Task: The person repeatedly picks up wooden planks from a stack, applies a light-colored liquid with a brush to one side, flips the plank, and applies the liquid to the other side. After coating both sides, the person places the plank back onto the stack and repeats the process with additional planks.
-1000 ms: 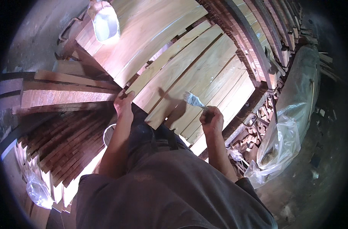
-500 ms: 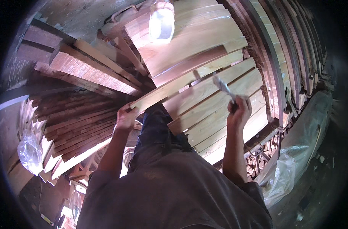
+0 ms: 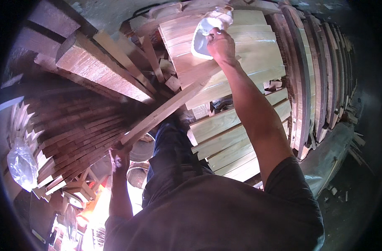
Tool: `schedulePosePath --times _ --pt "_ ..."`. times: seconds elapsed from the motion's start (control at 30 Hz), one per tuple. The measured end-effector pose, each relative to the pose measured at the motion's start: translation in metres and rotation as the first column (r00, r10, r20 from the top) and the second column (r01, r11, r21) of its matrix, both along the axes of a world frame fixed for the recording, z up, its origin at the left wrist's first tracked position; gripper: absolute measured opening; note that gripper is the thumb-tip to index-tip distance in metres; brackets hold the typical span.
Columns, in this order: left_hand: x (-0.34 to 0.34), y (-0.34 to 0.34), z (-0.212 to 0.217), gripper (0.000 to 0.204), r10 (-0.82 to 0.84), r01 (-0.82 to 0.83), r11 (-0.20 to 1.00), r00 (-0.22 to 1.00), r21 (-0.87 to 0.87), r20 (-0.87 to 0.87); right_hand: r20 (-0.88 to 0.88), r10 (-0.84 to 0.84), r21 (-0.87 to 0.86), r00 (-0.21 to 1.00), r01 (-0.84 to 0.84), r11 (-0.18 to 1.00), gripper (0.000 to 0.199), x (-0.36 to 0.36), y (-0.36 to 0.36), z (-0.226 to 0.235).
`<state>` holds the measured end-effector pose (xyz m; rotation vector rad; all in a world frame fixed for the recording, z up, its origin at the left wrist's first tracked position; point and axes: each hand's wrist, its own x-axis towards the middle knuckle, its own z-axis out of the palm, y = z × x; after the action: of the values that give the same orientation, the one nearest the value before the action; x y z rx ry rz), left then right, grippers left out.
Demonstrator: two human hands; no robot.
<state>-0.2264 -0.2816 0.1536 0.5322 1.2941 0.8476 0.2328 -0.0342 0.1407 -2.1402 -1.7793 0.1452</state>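
Note:
My left hand point(image 3: 120, 154) is closed around the near end of a long narrow wooden slat point(image 3: 166, 109). The slat slants away to the right, its far end over a row of pale boards point(image 3: 258, 56). Stretched far forward, my right hand point(image 3: 221, 47) is closed at the mouth of a white plastic container point(image 3: 200, 38) on those boards. The brush seen earlier in this hand is mostly hidden now by the hand and the container. Nearer to me lies a second group of pale slats point(image 3: 230, 140), side by side.
Stacked dark slats point(image 3: 69, 140) fan out on the left, below thick timber beams point(image 3: 103, 69). Long planks point(image 3: 302, 83) stand along the right. A clear plastic bag point(image 3: 21, 163) hangs at far left; plastic sheeting point(image 3: 325, 161) lies at right. A bucket point(image 3: 137, 175) stands by my leg.
My right hand has moved forward from above the near slats to the white container, taking the brush along. My left hand has drawn the slat back toward me, off the near slats.

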Motion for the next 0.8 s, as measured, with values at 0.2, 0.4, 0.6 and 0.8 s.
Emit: schedulePosePath --times 0.2,0.4,0.6,0.8 --pt "0.002 -0.013 -0.012 0.028 0.025 -0.015 0.985 0.998 0.172 -0.058 0.060 0.256 -0.294 0.965 -0.228 0.928 0.014 -0.009 -0.010 0.023" --pt "0.006 0.016 0.017 0.029 -0.107 0.132 0.986 0.971 0.103 -0.213 -0.466 -0.244 -0.339 0.851 0.083 0.937 0.018 0.048 -0.013 0.011" --pt "-0.001 0.016 0.038 0.029 -0.090 0.094 0.985 0.995 0.141 -0.033 -0.848 -0.526 -0.519 0.059 0.105 0.848 0.012 0.062 -0.043 0.007" --pt "-0.026 0.006 0.042 0.033 -0.195 0.293 0.937 0.890 0.189 -0.413 -0.871 -0.423 -0.418 -0.251 -0.075 0.905 0.018 0.052 -0.081 0.015"
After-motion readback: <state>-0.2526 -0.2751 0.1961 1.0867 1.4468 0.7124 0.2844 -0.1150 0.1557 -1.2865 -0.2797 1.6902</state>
